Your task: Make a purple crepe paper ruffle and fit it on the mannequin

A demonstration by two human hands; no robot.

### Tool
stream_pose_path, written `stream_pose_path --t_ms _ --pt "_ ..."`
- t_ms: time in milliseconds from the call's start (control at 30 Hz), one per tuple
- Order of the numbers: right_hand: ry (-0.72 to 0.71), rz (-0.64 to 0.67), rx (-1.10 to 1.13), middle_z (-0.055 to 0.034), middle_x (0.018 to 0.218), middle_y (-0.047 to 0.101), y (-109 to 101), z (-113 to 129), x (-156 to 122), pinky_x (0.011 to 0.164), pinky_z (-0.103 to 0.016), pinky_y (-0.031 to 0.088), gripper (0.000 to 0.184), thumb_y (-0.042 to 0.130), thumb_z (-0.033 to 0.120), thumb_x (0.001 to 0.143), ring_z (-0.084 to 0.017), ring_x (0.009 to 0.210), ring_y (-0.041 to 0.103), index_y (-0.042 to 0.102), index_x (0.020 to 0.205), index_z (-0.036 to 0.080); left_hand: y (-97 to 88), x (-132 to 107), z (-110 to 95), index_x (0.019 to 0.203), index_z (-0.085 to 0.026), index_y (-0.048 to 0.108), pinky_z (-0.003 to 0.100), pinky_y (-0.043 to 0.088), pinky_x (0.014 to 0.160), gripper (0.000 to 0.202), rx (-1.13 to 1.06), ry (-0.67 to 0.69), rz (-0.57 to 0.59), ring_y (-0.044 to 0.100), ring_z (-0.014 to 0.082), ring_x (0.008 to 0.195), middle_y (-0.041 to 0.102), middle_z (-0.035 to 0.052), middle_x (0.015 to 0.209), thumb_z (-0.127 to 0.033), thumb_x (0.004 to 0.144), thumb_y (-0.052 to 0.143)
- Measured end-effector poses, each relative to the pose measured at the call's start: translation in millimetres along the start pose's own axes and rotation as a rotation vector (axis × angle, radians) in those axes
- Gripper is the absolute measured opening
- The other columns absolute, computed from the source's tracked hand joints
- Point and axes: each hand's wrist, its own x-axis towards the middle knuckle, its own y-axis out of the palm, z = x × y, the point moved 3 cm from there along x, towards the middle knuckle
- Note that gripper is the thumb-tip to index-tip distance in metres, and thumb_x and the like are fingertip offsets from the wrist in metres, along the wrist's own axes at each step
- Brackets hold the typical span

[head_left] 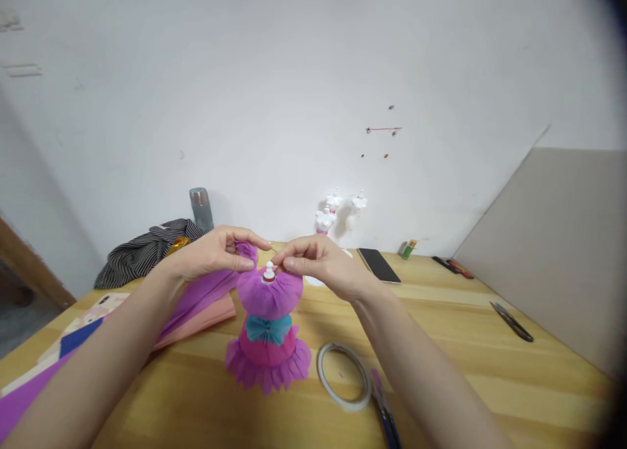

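A small dress figure of crepe paper [269, 351] stands upright on the table, with a pink skirt, a purple frill at the hem and a blue bow [268, 329]. Round its top runs a gathered purple crepe paper collar [272, 299], and a white knobbed tip [269, 271] pokes up through it. My left hand [230, 248] pinches a bunched end of the purple crepe paper behind and left of the tip. Just right of the tip, the thumb and fingers of my right hand [316, 263] are closed on the collar's edge. Both hands' fingertips nearly meet.
A roll of tape [344, 377] and scissors [386, 410] lie to the figure's right. Purple and peach paper sheets [206, 318] lie left. Farther back are a phone [379, 265], white figurines [326, 220], a flask [201, 209] and striped cloth [147, 253]. Black snips [512, 322] lie far right.
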Motion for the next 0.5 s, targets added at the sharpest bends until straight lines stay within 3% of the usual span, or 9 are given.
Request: stream_pose_path --t_ms 267,500 --pt "0.045 -0.061 -0.027 0.0005 0.06 0.067 5.8 2.5 -4.7 0.05 -0.022 0.037 0.015 0.079 0.021 0.064 -0.009 0.053 0.054 0.074 0.076 0.014 4.4 -0.3 1.4 0.108 -0.016 0.073 0.023 0.047 0.066 0.042 -0.006 0.035 0.006 0.059 0.0139 0.071 0.068 0.0047 0.08 -0.025 0.067 0.079" --pt "0.014 -0.021 -0.097 -0.0049 0.077 0.074 8.6 4.7 -3.9 0.06 -0.025 0.047 0.017 0.078 0.023 0.067 -0.013 0.068 0.065 0.076 0.082 0.015 3.7 -0.7 3.1 0.106 -0.017 0.074 0.023 0.046 0.065 0.038 0.002 0.076 0.015 0.06 0.0141 0.073 0.07 0.006 0.087 -0.028 0.071 0.077"
